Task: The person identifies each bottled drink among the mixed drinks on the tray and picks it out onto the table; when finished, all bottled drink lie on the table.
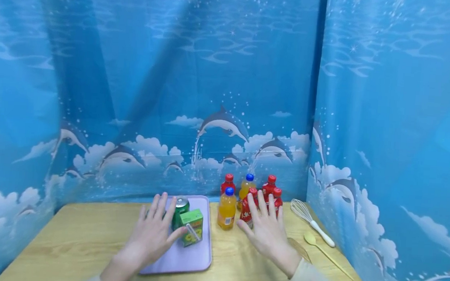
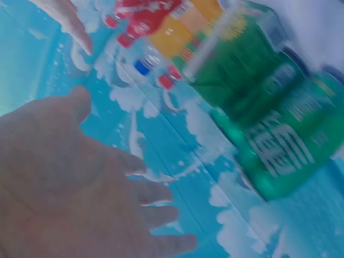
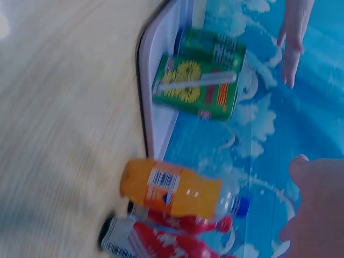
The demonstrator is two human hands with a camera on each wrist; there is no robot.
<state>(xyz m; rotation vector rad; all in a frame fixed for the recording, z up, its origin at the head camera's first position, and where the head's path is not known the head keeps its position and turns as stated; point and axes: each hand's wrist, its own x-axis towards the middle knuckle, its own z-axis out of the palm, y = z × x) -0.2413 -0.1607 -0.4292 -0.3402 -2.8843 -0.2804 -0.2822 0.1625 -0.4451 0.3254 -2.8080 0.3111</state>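
Observation:
My left hand (image 1: 149,235) is held over the left part of a lilac tray (image 1: 196,265), palm down, fingers spread, gripping nothing. On the tray stand a green drink carton (image 1: 192,227) with a wrapped straw on its side and a green can (image 1: 181,205). The left wrist view shows another green can (image 2: 293,137), largely behind my hand in the head view. My right hand (image 1: 265,230), fingers spread and holding nothing, hovers in front of several red bottles (image 1: 269,187), partly hiding them. Beside them are two orange drink bottles with blue caps, the nearer bottle (image 1: 226,210) close to the tray.
Right of the bottles lie a white-handled whisk (image 1: 313,223) and a yellow spoon (image 1: 326,254). A brown wooden utensil (image 1: 299,249) is partly covered by my right wrist. Blue dolphin-print curtains (image 1: 228,88) hang behind and along the right side of the wooden table (image 1: 73,234).

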